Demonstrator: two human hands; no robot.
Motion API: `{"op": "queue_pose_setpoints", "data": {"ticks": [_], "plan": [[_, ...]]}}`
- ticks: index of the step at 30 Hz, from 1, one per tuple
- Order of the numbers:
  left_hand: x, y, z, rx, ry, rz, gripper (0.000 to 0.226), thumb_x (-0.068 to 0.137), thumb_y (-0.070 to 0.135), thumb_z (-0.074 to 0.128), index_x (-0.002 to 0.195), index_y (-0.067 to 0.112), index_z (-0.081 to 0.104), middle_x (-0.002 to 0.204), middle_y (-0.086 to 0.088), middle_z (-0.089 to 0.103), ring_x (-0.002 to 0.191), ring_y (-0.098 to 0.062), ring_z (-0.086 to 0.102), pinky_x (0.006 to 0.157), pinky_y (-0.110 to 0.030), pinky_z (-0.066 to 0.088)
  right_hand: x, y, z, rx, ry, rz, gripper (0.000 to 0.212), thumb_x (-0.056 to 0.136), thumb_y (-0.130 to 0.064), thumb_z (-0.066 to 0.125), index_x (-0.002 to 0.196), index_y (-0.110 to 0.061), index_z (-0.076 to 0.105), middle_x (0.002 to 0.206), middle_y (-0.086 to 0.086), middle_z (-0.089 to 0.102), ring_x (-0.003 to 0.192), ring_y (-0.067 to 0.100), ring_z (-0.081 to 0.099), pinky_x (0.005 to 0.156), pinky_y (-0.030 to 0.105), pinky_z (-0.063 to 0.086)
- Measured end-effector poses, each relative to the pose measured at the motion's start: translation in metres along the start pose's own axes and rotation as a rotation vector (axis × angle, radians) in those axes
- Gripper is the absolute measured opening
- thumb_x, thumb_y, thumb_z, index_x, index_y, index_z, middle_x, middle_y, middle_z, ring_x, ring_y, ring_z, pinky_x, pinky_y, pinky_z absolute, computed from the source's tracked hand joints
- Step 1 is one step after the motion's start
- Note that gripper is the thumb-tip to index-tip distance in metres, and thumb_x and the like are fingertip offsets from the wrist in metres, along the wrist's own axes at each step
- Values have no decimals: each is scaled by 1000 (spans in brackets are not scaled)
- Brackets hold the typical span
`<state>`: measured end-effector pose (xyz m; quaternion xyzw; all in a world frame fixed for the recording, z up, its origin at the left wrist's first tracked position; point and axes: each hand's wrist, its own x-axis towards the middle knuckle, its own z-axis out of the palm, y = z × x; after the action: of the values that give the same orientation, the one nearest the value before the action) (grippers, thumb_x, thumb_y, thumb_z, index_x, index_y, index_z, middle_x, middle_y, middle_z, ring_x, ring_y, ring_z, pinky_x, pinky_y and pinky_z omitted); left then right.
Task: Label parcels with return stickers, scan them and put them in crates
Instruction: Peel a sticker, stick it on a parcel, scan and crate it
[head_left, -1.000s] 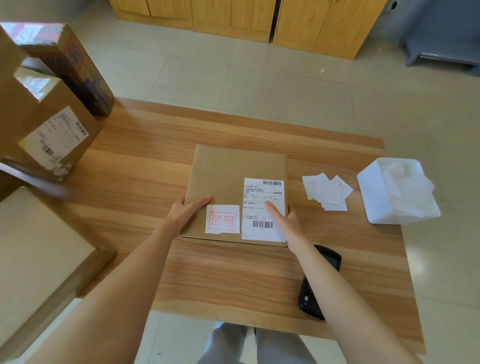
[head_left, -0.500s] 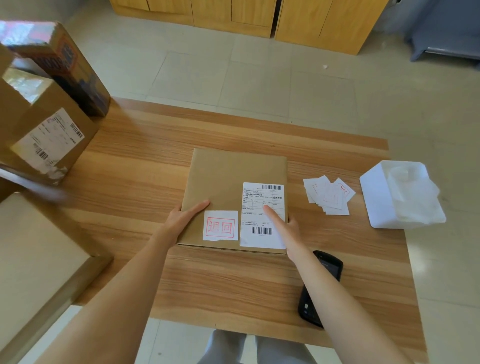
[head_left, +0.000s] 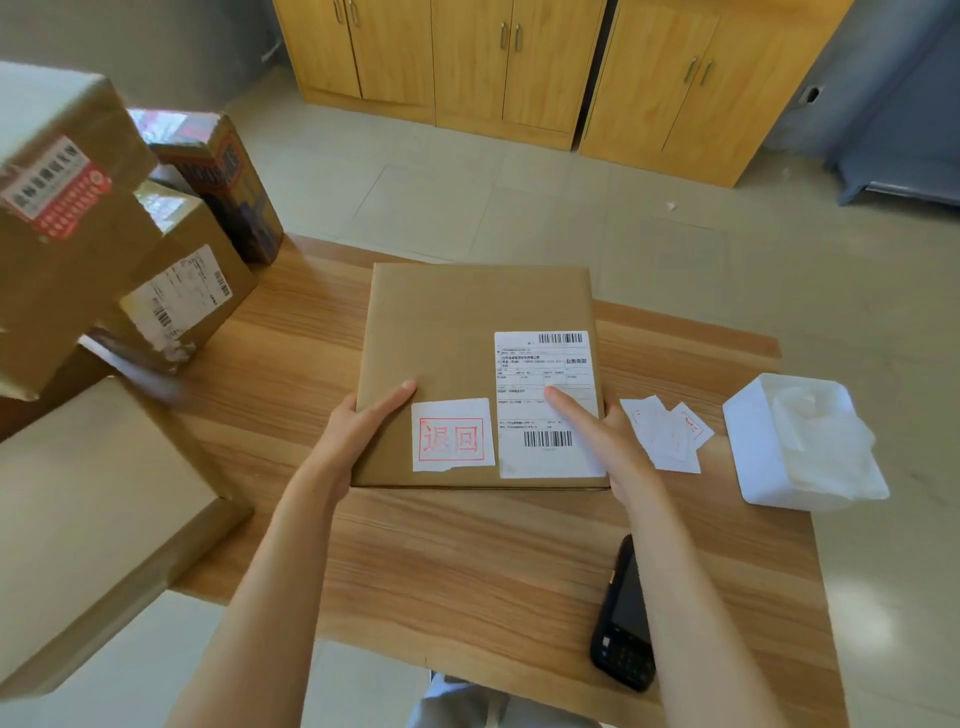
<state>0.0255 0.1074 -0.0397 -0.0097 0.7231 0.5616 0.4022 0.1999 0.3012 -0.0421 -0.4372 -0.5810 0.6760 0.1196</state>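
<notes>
The flat brown cardboard parcel (head_left: 467, 332) carries a white shipping label (head_left: 545, 400) and a red-stamped white return sticker (head_left: 452, 435). The left hand (head_left: 358, 431) and right hand (head_left: 608, 441) grip its near corners, thumbs on top. It is above the wooden table (head_left: 493, 561), bare boards below it; half a second ago it lay flat. The black handheld scanner (head_left: 626, 618) lies near the right forearm.

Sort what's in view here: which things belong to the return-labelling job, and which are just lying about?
Part of the job:
- flat parcel, gripped by left hand and right hand
- red return sticker on it
- shipping label
- spare stickers
- scanner
- waiting boxes

Lying about:
- white tub
- cupboards
</notes>
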Motion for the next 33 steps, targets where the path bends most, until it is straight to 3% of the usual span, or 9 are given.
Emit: {"op": "queue_pose_setpoints", "data": {"ticks": [7, 12, 14, 18, 24, 28, 30, 33], "plan": [[-80, 33, -17, -55, 110, 149, 64, 72, 53, 72, 124, 22, 52, 101, -3, 72, 86, -18, 69, 65, -28, 52, -48, -42, 1, -29, -69, -204, 60, 75, -43, 77, 128, -37, 50, 111, -20, 67, 101, -3, 63, 88, 25, 49], [-121, 31, -22, -121, 210, 201, 71, 64, 56, 75, 124, 23, 54, 99, -2, 73, 83, -16, 72, 63, -27, 54, -67, -62, 3, -9, -137, -237, 50, 77, -36, 76, 121, -32, 54, 99, -21, 68, 80, -11, 64, 61, 8, 47], [-137, 25, -25, -140, 257, 199, 72, 61, 56, 75, 122, 24, 55, 100, -2, 73, 85, -17, 71, 64, -27, 54, -74, -63, 6, -21, -196, -220, 49, 75, -39, 76, 118, -30, 56, 96, -20, 69, 77, -11, 65, 57, 6, 46], [-167, 3, -32, -175, 376, 165, 68, 62, 54, 73, 119, 22, 56, 98, -2, 73, 80, -14, 71, 62, -25, 52, -83, -53, 19, -73, -333, -163, 66, 61, -52, 75, 119, -25, 60, 103, -14, 72, 86, -3, 68, 66, 13, 48], [-222, -45, -61, -275, 609, 122, 66, 59, 51, 79, 113, 19, 62, 87, 1, 75, 70, -10, 71, 53, -21, 53, -101, -30, 67, -125, -526, -96, 42, 73, -35, 77, 111, -24, 62, 99, -9, 73, 81, 1, 70, 61, 13, 52], [-258, -71, -87, -350, 708, 98, 61, 62, 49, 81, 113, 21, 61, 89, 0, 75, 70, -11, 72, 52, -22, 53, -129, -22, 106, -161, -641, -87, 59, 59, -43, 78, 113, -24, 62, 98, -9, 74, 88, 7, 71, 78, 27, 56], [-271, -82, -100, -397, 737, 96, 56, 65, 50, 75, 112, 22, 61, 90, -1, 75, 71, -12, 72, 53, -23, 54, -141, -23, 123, -187, -675, -106, 59, 63, -40, 79, 117, -24, 61, 99, -9, 74, 89, 7, 71, 81, 29, 55], [-290, -95, -121, -449, 770, 98, 76, 52, 58, 83, 115, 22, 60, 96, -1, 75, 78, -15, 73, 60, -28, 55, -159, -25, 150, -218, -730, -134, 59, 67, -40, 79, 120, -25, 59, 100, -10, 74, 89, 6, 71, 81, 28, 55]]}}
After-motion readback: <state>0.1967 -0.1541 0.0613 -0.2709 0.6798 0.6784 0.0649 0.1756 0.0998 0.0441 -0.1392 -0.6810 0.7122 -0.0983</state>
